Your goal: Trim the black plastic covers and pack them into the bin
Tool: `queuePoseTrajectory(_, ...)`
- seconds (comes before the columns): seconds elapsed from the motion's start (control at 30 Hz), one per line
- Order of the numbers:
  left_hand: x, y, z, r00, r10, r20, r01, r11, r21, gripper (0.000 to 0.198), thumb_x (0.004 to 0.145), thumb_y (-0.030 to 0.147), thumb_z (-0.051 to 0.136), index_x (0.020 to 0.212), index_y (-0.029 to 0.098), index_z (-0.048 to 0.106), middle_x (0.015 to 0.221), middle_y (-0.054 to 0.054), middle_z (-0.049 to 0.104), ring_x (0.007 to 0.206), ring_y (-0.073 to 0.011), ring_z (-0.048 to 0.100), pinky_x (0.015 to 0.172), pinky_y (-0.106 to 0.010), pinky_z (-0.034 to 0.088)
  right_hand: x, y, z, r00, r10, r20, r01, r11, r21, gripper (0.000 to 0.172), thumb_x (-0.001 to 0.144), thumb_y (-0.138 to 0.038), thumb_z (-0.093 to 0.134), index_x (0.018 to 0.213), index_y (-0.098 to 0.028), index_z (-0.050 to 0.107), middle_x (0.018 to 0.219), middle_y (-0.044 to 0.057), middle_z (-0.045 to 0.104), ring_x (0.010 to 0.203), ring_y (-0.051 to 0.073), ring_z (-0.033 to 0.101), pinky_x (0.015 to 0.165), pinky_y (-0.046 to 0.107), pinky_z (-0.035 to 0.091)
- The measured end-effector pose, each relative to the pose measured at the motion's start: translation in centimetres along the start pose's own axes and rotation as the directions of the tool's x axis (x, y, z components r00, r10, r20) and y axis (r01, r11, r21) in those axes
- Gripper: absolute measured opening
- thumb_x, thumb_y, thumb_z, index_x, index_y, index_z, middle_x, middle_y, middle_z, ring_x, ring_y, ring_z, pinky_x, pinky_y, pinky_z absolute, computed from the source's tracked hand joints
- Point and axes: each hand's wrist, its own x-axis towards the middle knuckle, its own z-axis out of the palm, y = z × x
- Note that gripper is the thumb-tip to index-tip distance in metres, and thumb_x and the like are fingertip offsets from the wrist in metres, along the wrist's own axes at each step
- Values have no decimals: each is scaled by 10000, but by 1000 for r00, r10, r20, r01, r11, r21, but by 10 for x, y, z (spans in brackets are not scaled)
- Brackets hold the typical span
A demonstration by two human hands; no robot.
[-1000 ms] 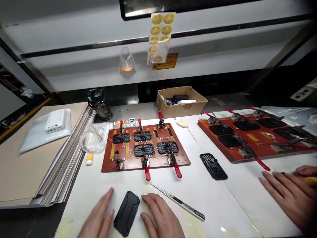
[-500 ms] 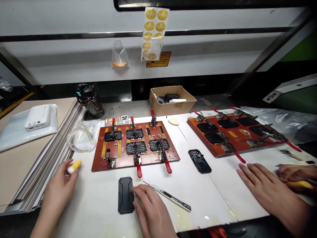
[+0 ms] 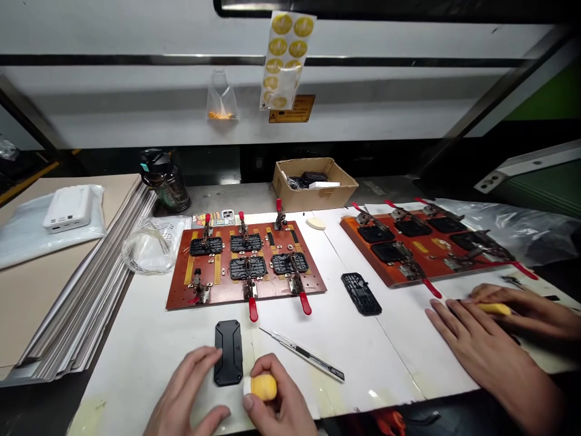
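Note:
A flat black plastic cover with grooved lines lies upright-on on the white worktop in front of me. My left hand is open at its left edge, fingertips at or very near the cover, thumb spread apart. My right hand is closed around a stubby yellow piece with a white end, just right of the cover's lower corner; its exact kind I cannot make out. A slim utility knife rests to the right of the cover. Beyond stands a reddish-brown fixture board with red-handled toggle clamps over several black parts.
A ribbed black part lies between my board and a second clamp board. At right, a co-worker's hands work with a yellow-handled tool. A cardboard box, a bottle and stacked sheets line the back and left.
The yellow piece has passed from my left hand to my right. My left hand has moved right to the cover's edge, while my right hand has come away from the cover.

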Motion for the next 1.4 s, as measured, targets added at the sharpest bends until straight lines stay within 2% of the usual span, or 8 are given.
queuePoseTrajectory(0.13, 33, -15, -6, 975, 185, 127, -214, 935, 282, 776, 902, 289, 634, 1574, 309, 247, 1634, -109, 340, 1454, -309, 417, 1098, -487, 490, 3, -12, -28, 992, -96, -81, 74, 968, -242, 205, 896, -352, 615, 1030, -218, 538, 727, -56, 429, 589, 94, 359, 535, 201, 280)
queuePoseTrajectory(0.3, 36, -12, 4, 908, 358, 219, -419, 805, 419, 922, 872, 355, 665, 1597, 167, 128, 1580, -161, 422, 1443, -318, 430, 1095, -519, 484, 2, -7, -32, 972, -234, -32, 173, 798, -577, 215, 979, -380, 519, 1144, -244, 540, 770, -30, 571, 650, 137, 524, 611, 226, 390)
queuePoseTrajectory(0.47, 27, -16, 11, 910, 376, 175, -413, 788, 457, 903, 832, 338, 672, 1572, 121, 200, 1560, -169, 449, 1427, -322, 455, 1089, -525, 506, 12, -7, -14, 943, -315, 104, 289, 627, -723, 280, 934, -226, 503, 1213, -250, 524, 1041, 41, 641, 842, 186, 639, 722, 266, 474)
queuePoseTrajectory(0.7, 31, -22, 17, 912, 385, 142, -406, 796, 449, 873, 752, 250, 643, 1544, 160, 289, 1535, -128, 494, 1395, -312, 499, 1094, -497, 520, 18, -15, -12, 944, -147, 295, 329, 405, -853, 283, 791, -141, 641, 1057, -236, 616, 950, 24, 643, 839, 209, 634, 627, 266, 428)
queuePoseTrajectory(0.9, 28, -22, 15, 918, 362, 161, -396, 809, 435, 873, 798, 304, 654, 1561, 159, 256, 1563, -125, 456, 1428, -306, 456, 1126, -505, 488, 21, -20, -14, 916, -226, 332, 400, 443, -803, 269, 974, -229, 517, 1234, -224, 585, 1026, 46, 642, 887, 201, 616, 701, 270, 446)
queuePoseTrajectory(1.03, 28, -20, 14, 930, 320, 179, -367, 830, 421, 903, 783, 316, 677, 1568, 196, 247, 1575, -108, 442, 1432, -312, 449, 1125, -514, 490, 8, -32, -34, 922, -90, 376, 356, 578, -734, 169, 922, -199, 605, 1061, -263, 677, 924, -6, 654, 795, 159, 635, 665, 225, 432)
queuePoseTrajectory(1.23, 28, -19, 13, 936, 289, 199, -347, 844, 408, 908, 829, 377, 674, 1585, 221, 196, 1597, -98, 409, 1455, -306, 415, 1134, -530, 476, -6, -40, -44, 984, -129, 126, 175, 848, -500, 235, 970, -256, 552, 1196, -301, 598, 1015, -11, 627, 822, 129, 590, 734, 207, 444)
queuePoseTrajectory(1.4, 27, -18, 12, 943, 261, 207, -324, 864, 386, 923, 823, 347, 677, 1590, 224, 178, 1612, -101, 385, 1471, -310, 387, 1162, -549, 439, 5, -26, -25, 989, -143, 39, 143, 849, -508, 190, 959, -338, 554, 1114, -229, 571, 864, -17, 590, 631, 112, 524, 590, 218, 417)
